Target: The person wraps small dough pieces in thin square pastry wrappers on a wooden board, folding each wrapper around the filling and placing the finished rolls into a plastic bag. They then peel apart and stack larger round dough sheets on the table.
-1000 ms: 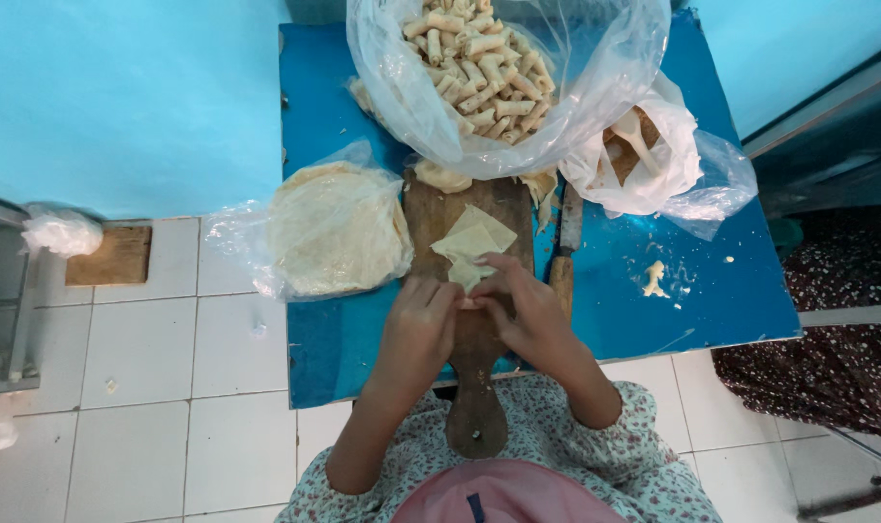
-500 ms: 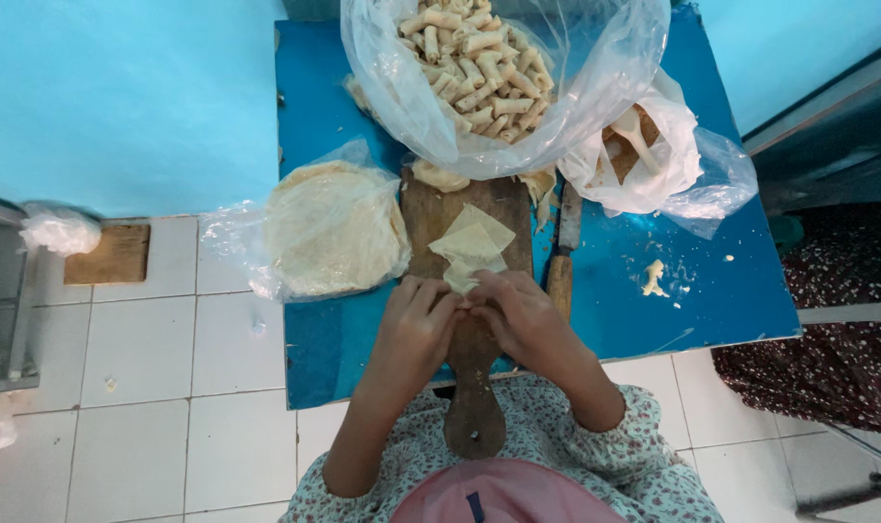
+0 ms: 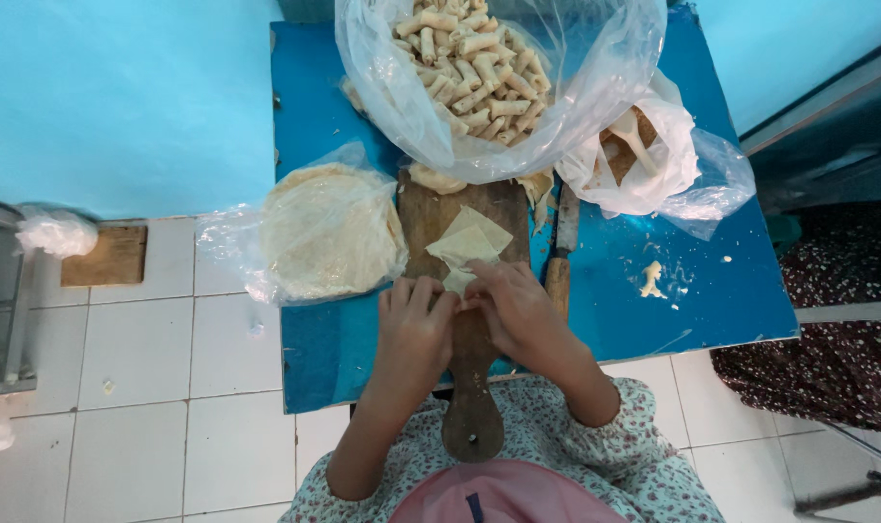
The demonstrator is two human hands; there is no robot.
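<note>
A wooden board [image 3: 437, 203] with a long handle lies on a blue table [image 3: 712, 281]. A few cut pale wrapper sheets [image 3: 471, 239] are stacked on it. My left hand [image 3: 413, 329] and my right hand [image 3: 514, 310] meet over the board's near part, fingers curled around a small piece of wrapper [image 3: 457, 282] that is mostly hidden between them. Behind the board, a big clear bag [image 3: 479, 73] holds several finished rolls.
A stack of round wrappers [image 3: 326, 230] in plastic lies left of the board. A knife [image 3: 562, 247] with a wooden handle lies right of it. A white bag [image 3: 644, 150] with filling and a spoon sits at the right. Crumbs of filling [image 3: 651, 279] dot the table. White tiled floor [image 3: 140, 368] lies left.
My hands have stayed together over the board, fingers shifting slightly on the wrapper piece. Everything else is unmoved.
</note>
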